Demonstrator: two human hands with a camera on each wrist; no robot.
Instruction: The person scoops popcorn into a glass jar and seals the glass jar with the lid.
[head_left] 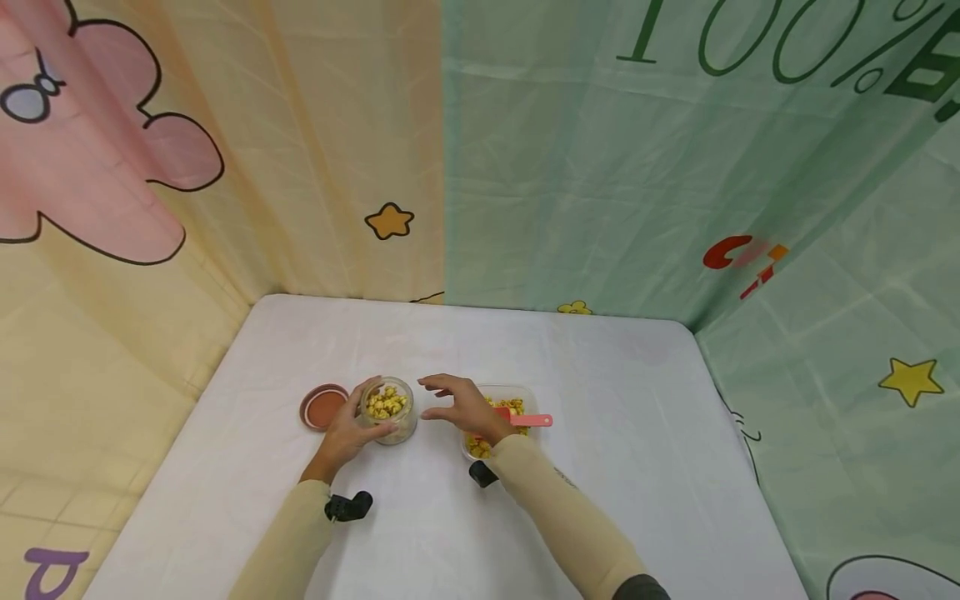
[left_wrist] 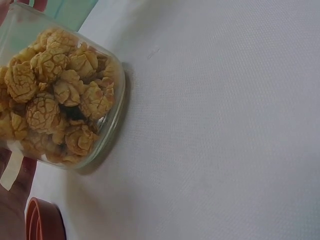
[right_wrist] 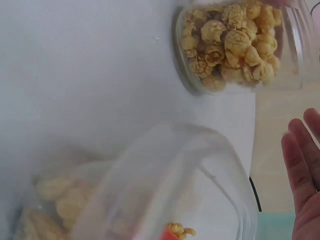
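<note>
My left hand [head_left: 345, 435] grips a clear glass jar [head_left: 406, 427] partly filled with caramel popcorn [head_left: 386, 403]. The jar stands upright on the white table, its mouth uncovered. To its right, my right hand [head_left: 463, 407] hovers with fingers spread towards the jar, touching nothing. Beneath that wrist sits a clear plastic tub [head_left: 525, 390] of popcorn, partly hidden by the arm. A scoop with a pink handle [head_left: 534, 420] lies across the tub. Left of the jar, partly behind my left hand, is a round reddish-brown lid [head_left: 322, 408], also visible in the left wrist view.
A white cloth covers the table [head_left: 600, 375]. Printed curtains [head_left: 562, 167] hang along its back and sides. Each sleeve carries a small black wrist camera [head_left: 349, 506].
</note>
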